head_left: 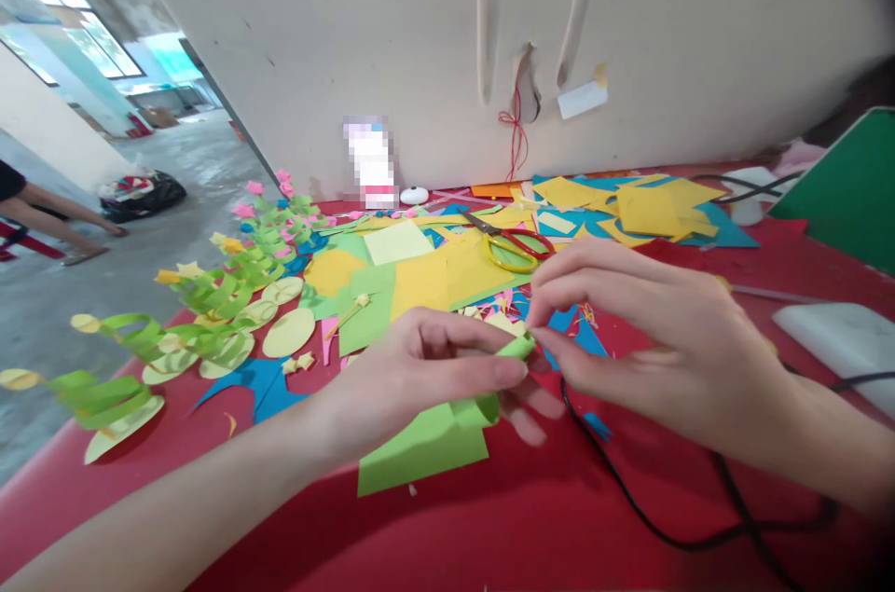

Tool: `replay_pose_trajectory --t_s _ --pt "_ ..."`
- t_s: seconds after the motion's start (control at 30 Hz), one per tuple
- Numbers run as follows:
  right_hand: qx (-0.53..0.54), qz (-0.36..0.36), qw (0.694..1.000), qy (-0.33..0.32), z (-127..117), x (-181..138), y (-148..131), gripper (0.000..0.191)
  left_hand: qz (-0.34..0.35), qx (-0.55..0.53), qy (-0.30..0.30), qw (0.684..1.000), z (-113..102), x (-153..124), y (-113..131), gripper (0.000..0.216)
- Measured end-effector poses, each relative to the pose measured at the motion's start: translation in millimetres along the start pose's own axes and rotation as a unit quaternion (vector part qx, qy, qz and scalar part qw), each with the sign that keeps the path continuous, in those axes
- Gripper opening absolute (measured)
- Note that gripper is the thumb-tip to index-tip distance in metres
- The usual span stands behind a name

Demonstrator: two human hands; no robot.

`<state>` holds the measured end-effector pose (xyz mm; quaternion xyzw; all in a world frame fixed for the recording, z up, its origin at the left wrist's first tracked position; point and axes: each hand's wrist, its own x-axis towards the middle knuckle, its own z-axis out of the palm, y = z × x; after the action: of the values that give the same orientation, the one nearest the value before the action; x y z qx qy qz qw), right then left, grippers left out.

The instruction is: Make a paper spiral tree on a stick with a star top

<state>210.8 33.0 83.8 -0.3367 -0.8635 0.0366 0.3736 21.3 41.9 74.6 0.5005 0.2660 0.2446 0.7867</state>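
Note:
My left hand (440, 364) holds a curled strip of light green paper (518, 347) between thumb and fingers. At its upper end my right hand (643, 340) pinches with thumb and index finger; the fingertips hide what is between them. Below my left hand a flat green paper sheet (423, 452) lies on the red tabletop (433, 545). Scissors (510, 247) with a red and a yellow handle rest open beyond my hands, on yellow sheets (447, 280). Blue paper scraps (262, 387) are left of the green sheet.
Several green paper spirals on pale oval bases (126, 429) line the left edge. A phone (372, 163) leans on the wall. Black cable (650, 531) crosses the right side near a white device (839, 340). A green panel (846, 191) stands at right. A person's legs (60, 200) show far left.

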Motion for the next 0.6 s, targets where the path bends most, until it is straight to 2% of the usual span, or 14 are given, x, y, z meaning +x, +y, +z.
replay_pose_trajectory --t_s 0.07,0.13,0.4,0.53,0.6 --pt "-0.013 0.010 1.000 0.018 -0.5 1.0 0.6 0.007 0.019 0.007 0.053 0.998 -2.6 1.7 -2.0 0.009" --pt "-0.027 0.025 0.999 0.030 -1.6 2.0 1.1 0.007 0.030 0.013 0.085 0.996 -5.2 3.7 -3.3 0.013" --pt "-0.044 0.088 0.993 0.059 -11.3 3.9 4.7 0.004 0.044 0.110 0.125 0.985 -6.7 3.5 -3.5 0.009" --pt "-0.076 0.123 0.985 0.094 -20.1 3.6 9.8 0.003 0.114 0.192 0.217 0.950 -8.0 5.1 -5.0 0.019" --pt "-0.105 0.134 0.979 0.117 -25.2 3.3 12.1 0.004 0.138 0.230 0.244 0.932 -8.6 6.0 -5.2 0.022"
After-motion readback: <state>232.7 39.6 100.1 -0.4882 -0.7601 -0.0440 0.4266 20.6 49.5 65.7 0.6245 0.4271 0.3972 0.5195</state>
